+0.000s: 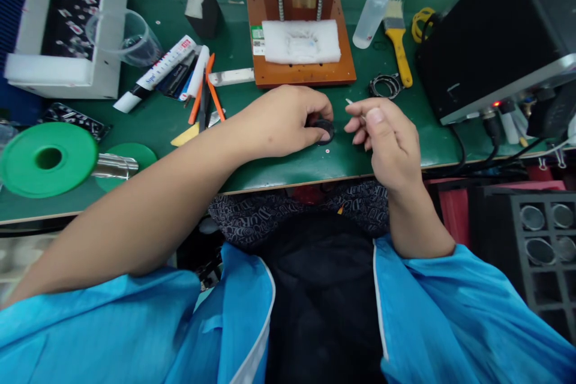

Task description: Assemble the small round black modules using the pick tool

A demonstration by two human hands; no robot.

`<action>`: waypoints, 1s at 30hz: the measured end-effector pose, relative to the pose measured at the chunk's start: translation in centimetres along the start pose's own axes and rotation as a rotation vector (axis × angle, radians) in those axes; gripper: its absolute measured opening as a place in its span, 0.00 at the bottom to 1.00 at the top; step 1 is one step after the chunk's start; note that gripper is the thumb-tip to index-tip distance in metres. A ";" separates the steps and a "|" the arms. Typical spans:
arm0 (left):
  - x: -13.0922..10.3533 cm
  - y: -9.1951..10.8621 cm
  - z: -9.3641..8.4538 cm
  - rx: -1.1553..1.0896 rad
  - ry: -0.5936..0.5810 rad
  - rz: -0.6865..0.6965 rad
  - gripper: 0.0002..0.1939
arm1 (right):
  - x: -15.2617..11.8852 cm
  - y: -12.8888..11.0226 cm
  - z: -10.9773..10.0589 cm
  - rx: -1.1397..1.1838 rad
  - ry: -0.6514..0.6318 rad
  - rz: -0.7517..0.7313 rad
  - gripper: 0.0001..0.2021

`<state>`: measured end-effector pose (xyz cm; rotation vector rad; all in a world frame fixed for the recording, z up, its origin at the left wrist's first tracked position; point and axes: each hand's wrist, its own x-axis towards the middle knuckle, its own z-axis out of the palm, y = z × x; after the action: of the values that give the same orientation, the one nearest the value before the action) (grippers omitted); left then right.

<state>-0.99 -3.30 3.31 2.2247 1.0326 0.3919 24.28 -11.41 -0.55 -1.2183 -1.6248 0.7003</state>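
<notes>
On the green bench top, my left hand (288, 123) is closed around a small round black part (324, 130), its fingers and thumb at the part's edge. To the right of it, my right hand (387, 135) pinches a thin pale stick-like thing (349, 101) between thumb and finger; most of its length is hidden by the fingers, so its kind does not show. A tiny ring-like piece (327, 151) lies on the bench just below the black part.
Behind my hands stands an orange-brown press (299, 75) with a white foam block (301, 42). Markers (157, 72) and a green solder spool (27, 159) lie left. A squeeze bottle (373, 9), yellow brush (398, 48) and black box (486, 36) stand right.
</notes>
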 end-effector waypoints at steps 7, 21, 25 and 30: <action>0.0 -0.6 -0.3 0.045 0.003 0.014 0.12 | -1.4 -0.4 -1.6 -0.095 -0.031 -0.008 0.16; -0.3 -0.7 -1.0 0.024 -0.088 0.051 0.13 | -0.8 -1.5 -1.3 -0.170 -0.005 -0.090 0.06; -0.2 -0.7 -1.1 0.043 -0.095 0.060 0.14 | -1.0 -1.6 -1.1 -0.153 -0.003 -0.094 0.06; -0.3 -0.4 -1.4 0.081 -0.130 0.056 0.15 | -1.1 -1.5 -1.1 -0.125 -0.004 -0.094 0.05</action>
<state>-2.06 -2.74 4.10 2.3218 0.9344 0.2294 24.71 -13.02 0.80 -1.2211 -1.7388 0.5497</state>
